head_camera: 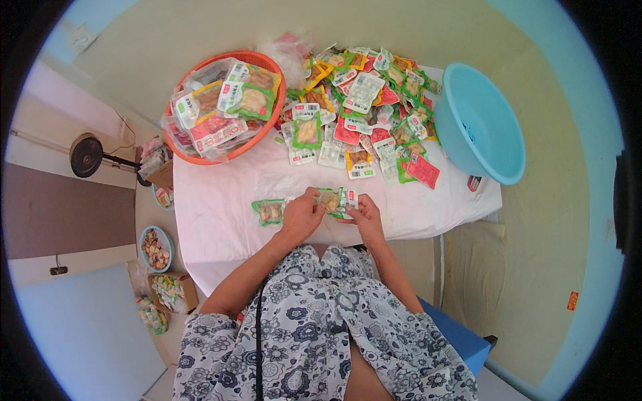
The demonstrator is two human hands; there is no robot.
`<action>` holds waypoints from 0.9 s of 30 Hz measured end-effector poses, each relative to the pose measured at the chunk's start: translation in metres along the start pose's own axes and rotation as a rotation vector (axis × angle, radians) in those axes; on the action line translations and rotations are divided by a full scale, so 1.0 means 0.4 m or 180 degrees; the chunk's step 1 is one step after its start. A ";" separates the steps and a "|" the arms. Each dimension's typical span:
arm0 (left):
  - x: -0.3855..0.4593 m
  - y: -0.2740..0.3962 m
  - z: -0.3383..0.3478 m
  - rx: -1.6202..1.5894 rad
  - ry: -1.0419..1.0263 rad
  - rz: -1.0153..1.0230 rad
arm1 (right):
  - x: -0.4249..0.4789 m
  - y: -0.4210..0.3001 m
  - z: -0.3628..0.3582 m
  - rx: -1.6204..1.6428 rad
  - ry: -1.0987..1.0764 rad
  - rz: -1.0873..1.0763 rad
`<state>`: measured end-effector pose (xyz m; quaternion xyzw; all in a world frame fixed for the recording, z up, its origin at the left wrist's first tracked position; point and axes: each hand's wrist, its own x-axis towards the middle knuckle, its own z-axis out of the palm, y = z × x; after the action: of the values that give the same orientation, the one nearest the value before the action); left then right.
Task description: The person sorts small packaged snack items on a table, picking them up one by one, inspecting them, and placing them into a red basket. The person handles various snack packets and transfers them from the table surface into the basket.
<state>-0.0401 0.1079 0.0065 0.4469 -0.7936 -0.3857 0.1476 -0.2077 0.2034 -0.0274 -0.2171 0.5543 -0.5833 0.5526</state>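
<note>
Between my two hands is a green-edged clear food pouch (329, 201) with pale pieces inside and a white printed end. My left hand (305, 213) grips its left side, and my right hand (365, 214) pinches the white end on the right. Another green-edged pouch (270, 212) lies flat on the cloth just left of my left hand, its right end hidden by that hand. Beyond my hands spreads a heap of sealed food pouches (364, 93), edged in green, yellow and red. A red pouch (423, 171) lies at the heap's near right edge.
An orange plastic basket (173, 145) of pouches stands at the far left of the white-covered table (220, 200). At the right a light-blue basin (484, 130) leans on its side, near a small box (474, 183). On the floor at left are a filled basin (171, 245), a carton (189, 295) and a fan (86, 155).
</note>
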 end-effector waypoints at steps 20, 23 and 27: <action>-0.010 0.060 0.026 -0.1136 -0.0566 0.0495 | 0.153 0.113 0.163 0.1291 -0.1166 0.0553; -0.008 0.028 0.019 -0.1423 -0.0534 0.0473 | 0.236 0.208 0.111 -0.1280 -0.1129 -0.0884; -0.029 -0.077 -0.040 -0.0793 -0.0100 0.0460 | 0.219 0.155 0.113 -0.2004 -0.0995 -0.2223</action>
<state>-0.0059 0.1001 -0.0047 0.3607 -0.7718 -0.4766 0.2169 -0.1693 0.1213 -0.1008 -0.6312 0.5082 -0.4983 0.3083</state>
